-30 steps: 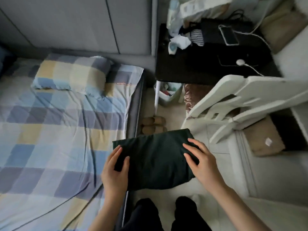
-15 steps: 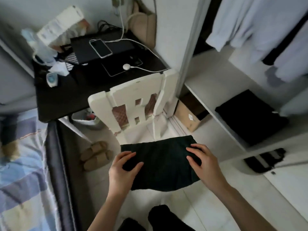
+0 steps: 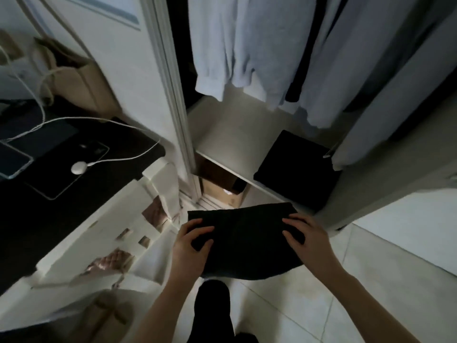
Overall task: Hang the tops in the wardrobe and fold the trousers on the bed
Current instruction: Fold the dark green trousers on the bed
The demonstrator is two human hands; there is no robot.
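Observation:
I carry folded dark green trousers (image 3: 244, 238) flat in front of me, above the tiled floor. My left hand (image 3: 191, 246) grips their left edge, fingers on top. My right hand (image 3: 306, 240) grips the right edge the same way. Straight ahead stands the open wardrobe, with its white shelf (image 3: 222, 144) just beyond the trousers. A folded black garment (image 3: 296, 172) lies on that shelf. Several pale tops (image 3: 272, 50) hang above it.
A white plastic chair (image 3: 103, 243) stands close on my left. Behind it is a black desk (image 3: 74, 184) with a tablet, cables and a beige bag (image 3: 74, 78). A cardboard box (image 3: 220, 191) sits under the wardrobe shelf. My dark-clad leg (image 3: 212, 310) is below.
My view has swung from the bed past the desk and chair to the open wardrobe. Both hands keep the same hold on the folded trousers, which have come near the shelf.

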